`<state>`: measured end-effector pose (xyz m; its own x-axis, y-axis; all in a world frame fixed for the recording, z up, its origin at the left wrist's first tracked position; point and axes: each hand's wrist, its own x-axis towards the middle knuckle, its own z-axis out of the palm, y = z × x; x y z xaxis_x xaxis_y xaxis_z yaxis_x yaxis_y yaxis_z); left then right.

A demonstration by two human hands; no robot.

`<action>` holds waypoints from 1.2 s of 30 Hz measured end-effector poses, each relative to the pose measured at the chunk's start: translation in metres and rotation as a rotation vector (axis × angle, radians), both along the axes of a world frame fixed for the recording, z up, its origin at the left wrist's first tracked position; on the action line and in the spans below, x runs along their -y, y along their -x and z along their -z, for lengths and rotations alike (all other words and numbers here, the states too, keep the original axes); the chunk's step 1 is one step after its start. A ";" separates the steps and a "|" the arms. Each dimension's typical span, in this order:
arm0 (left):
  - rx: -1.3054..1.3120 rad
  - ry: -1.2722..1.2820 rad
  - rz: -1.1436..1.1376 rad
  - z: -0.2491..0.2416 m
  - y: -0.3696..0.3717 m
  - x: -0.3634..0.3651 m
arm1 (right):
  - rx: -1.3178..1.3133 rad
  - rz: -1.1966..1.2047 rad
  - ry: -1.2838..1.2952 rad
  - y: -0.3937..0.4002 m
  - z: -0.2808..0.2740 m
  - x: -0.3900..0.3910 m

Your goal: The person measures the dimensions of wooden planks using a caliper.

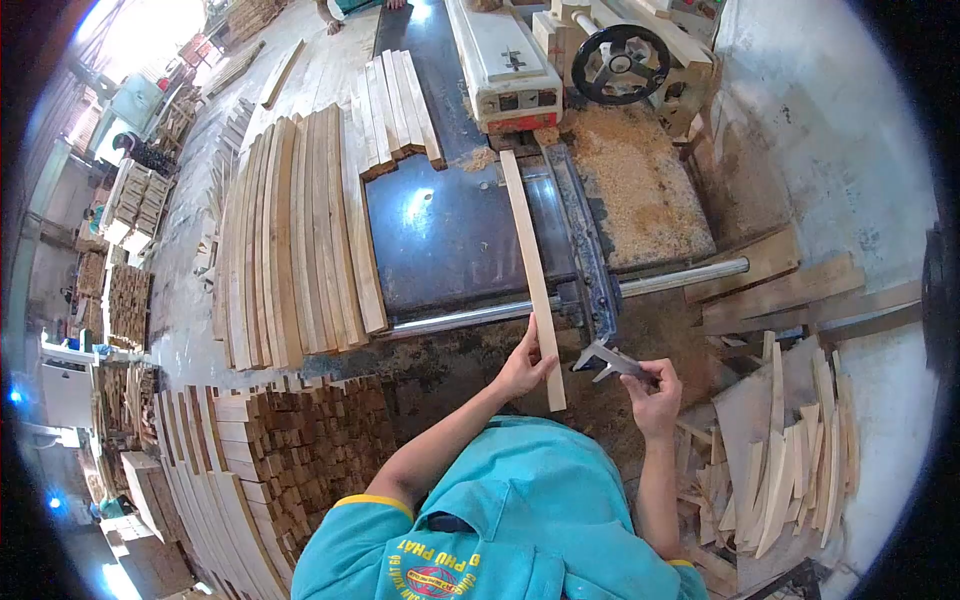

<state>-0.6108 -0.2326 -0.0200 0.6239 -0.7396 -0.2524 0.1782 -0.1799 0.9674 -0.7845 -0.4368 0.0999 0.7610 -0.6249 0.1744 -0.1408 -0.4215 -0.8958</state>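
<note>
My left hand (524, 362) is closed round the near part of a long pale wooden strip (530, 250). The strip's far end lies on the dark machine table (450, 235), and its near end sticks out past my hand, over the front edge. In my right hand (655, 397) is a metal caliper (612, 360), its jaws pointing left toward the strip. A gap shows between the jaws and the strip.
Beyond the table stands a machine (510, 70) with a black handwheel (621, 64). Boards (290, 240) lie side by side at the left, above a stacked pile (320, 440). Sawdust (630, 180) and offcuts (790, 460) are at the right. Another person's hand (333, 26) shows at the top.
</note>
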 end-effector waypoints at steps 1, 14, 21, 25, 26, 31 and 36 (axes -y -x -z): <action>0.056 -0.019 0.007 0.001 -0.002 0.000 | 0.003 0.002 0.003 0.003 0.000 -0.001; 0.097 -0.005 0.057 0.017 -0.028 0.056 | -0.060 0.038 0.042 0.015 -0.009 -0.005; 0.077 -0.082 0.075 0.011 -0.029 0.069 | -0.097 0.068 0.002 0.023 0.005 0.001; 0.102 -0.033 0.046 0.012 -0.027 0.070 | -0.075 0.073 -0.030 0.020 0.000 -0.001; 0.043 -0.047 0.052 0.010 -0.027 0.070 | -0.096 0.077 -0.012 0.018 -0.003 -0.002; -0.002 -0.058 0.065 0.010 -0.028 0.066 | -0.176 0.077 -0.052 0.013 0.002 0.004; -0.145 0.029 0.028 -0.027 -0.023 0.033 | -0.130 0.033 -0.035 -0.002 0.001 0.010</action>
